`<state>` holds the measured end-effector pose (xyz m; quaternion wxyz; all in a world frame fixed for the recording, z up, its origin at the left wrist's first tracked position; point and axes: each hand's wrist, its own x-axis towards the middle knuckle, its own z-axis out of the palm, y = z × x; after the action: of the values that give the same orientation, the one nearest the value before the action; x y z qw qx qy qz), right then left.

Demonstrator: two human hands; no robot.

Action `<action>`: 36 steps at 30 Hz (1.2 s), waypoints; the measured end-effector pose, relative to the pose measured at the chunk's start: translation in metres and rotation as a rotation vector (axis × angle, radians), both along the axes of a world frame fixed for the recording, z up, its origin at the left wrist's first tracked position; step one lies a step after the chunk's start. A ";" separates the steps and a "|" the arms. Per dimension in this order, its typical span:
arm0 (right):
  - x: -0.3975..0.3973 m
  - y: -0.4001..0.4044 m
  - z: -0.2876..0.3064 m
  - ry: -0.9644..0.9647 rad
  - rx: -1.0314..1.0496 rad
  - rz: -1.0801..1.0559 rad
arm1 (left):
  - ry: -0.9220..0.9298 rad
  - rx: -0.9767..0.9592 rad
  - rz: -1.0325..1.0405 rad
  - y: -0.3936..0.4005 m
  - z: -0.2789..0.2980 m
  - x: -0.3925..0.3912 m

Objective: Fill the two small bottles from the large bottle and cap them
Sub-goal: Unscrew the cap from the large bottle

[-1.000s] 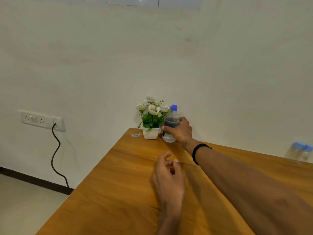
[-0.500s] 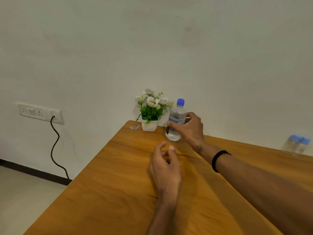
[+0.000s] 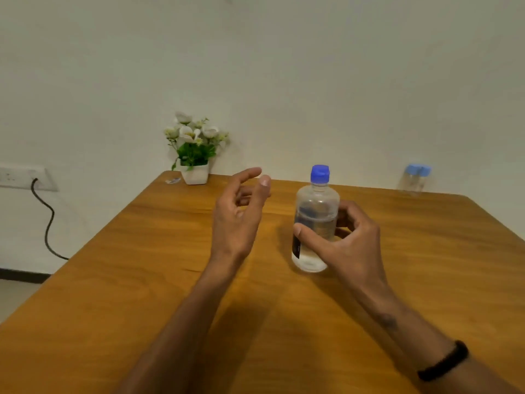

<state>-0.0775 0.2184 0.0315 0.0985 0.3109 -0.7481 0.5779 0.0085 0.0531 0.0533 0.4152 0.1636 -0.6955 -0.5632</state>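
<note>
The large clear bottle [image 3: 314, 214] with a blue cap stands upright near the middle of the wooden table [image 3: 142, 280], partly filled with clear liquid. My right hand [image 3: 345, 241] is wrapped around its lower half. My left hand [image 3: 240, 211] hovers just left of the bottle, fingers apart and holding nothing. The two small clear bottles [image 3: 415, 179] with blue caps stand close together at the far right edge of the table, against the wall.
A white pot of artificial flowers [image 3: 194, 155] sits at the table's far left corner, with a small scrap [image 3: 172, 181] beside it. A wall socket [image 3: 22, 177] with a black cable [image 3: 47, 220] lies to the left, beyond the table.
My right hand has carried the large bottle from beside the flower pot toward me, to the middle of the table. My left hand has lifted and opened. The view has swung right.
</note>
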 end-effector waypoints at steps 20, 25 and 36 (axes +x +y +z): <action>0.017 0.048 -0.021 0.028 -0.144 -0.087 | 0.125 -0.078 -0.188 0.110 0.017 -0.019; 0.015 0.048 -0.023 0.054 -0.117 -0.091 | 0.117 -0.054 -0.187 0.107 0.012 -0.020; 0.016 0.049 -0.027 0.090 -0.070 -0.069 | 0.126 -0.015 -0.207 0.102 0.008 -0.011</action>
<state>-0.0611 0.2676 0.0048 0.1627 0.3071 -0.7326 0.5852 -0.0029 0.1552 0.0609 0.3990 0.0522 -0.6854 -0.6069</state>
